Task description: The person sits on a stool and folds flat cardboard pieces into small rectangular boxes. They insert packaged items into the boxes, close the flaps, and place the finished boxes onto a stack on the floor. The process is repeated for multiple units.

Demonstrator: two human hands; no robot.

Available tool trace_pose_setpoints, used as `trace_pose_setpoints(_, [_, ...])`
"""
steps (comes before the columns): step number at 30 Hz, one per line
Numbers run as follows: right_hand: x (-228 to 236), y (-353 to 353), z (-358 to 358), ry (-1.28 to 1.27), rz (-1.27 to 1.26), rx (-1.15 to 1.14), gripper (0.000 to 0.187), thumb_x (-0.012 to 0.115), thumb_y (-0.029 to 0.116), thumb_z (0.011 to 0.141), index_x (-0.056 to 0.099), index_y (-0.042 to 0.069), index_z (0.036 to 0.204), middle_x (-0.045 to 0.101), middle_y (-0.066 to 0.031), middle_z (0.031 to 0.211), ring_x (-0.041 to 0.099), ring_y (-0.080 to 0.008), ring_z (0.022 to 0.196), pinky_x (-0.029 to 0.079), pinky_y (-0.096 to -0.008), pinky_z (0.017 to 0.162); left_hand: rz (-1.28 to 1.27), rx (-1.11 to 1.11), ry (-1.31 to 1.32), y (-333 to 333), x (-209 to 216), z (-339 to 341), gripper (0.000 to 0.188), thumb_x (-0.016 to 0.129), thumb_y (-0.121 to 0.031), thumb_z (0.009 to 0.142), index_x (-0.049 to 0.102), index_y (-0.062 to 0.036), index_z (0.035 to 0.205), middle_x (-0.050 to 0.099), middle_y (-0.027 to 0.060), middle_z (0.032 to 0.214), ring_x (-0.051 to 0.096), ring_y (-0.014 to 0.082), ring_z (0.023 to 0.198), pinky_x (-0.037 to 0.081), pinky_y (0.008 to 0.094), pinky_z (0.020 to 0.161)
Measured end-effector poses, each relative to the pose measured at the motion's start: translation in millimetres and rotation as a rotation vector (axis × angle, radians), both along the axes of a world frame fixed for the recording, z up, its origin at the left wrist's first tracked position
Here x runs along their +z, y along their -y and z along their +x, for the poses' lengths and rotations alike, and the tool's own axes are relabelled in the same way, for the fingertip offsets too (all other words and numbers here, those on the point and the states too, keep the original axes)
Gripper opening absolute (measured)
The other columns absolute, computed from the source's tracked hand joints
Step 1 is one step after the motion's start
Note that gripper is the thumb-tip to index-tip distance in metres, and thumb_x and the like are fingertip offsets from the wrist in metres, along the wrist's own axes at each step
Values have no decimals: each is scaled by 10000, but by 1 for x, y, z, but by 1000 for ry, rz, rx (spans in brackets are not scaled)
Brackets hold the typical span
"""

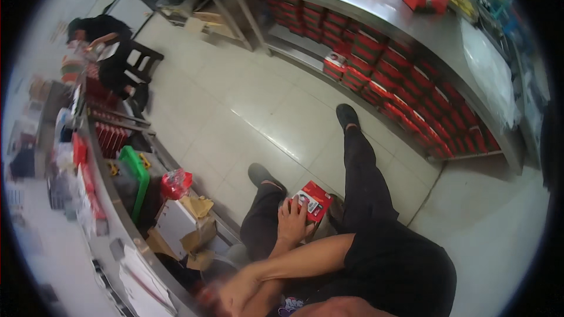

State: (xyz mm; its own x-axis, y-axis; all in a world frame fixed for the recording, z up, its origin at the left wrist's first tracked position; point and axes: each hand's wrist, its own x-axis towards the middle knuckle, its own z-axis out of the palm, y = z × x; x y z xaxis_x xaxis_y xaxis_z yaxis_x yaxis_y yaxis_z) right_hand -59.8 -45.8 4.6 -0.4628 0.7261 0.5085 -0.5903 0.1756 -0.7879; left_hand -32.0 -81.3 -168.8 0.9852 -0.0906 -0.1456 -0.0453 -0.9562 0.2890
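A small red box (316, 195) with a white label sits between my knees. My left hand (292, 223) is closed on its near left part, fingers spread across the face and thumb along the near edge. My right forearm crosses over the left one toward the lower left. There my right hand (230, 297) is smeared by motion beside the bench edge, next to a blurred red patch. Its fingers cannot be made out, nor whether it holds anything.
Left of me a metal bench (130, 240) carries papers; below it stand a green-rimmed bin (136, 170), a red plastic bag (176, 184) and open cartons (197, 223). Opposite, a steel table (352, 0) has red boxes (405, 88) stacked beneath. A person (108, 47) sits far left.
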Motion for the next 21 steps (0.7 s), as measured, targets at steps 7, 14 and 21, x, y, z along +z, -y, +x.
trace_pose_setpoints(7, [-37, -14, 97, 52, -36, 7, 286, 742, 279, 922, 730, 2, 989, 733, -80, 946, 649, -162, 895, 507, -350, 789, -91, -183, -11, 3, -37, 100, 868, 839, -392, 692, 526, -86, 1442, 403, 217, 1514, 352, 486, 1393, 365, 589, 1116])
trace_pose_setpoints(14, [-51, -17, 177, 158, -84, -99, 330, 756, 326, 930, 746, -3, 915, 729, -59, 849, 634, -125, 804, 496, -344, 695, -145, -195, 47, 3, -56, 175, 889, 860, -380, 670, 519, -91, 1438, 384, 222, 1534, 348, 511, 1389, 358, 593, 1126])
trace_pose_setpoints(21, [-51, 0, 254, 159, -183, -74, 307, 749, 321, 884, 711, 19, 841, 722, -114, 893, 663, -208, 847, 512, -394, 748, -140, -117, 52, 6, -75, 247, 902, 864, -347, 664, 501, -95, 1450, 366, 224, 1529, 319, 501, 1396, 324, 580, 1158])
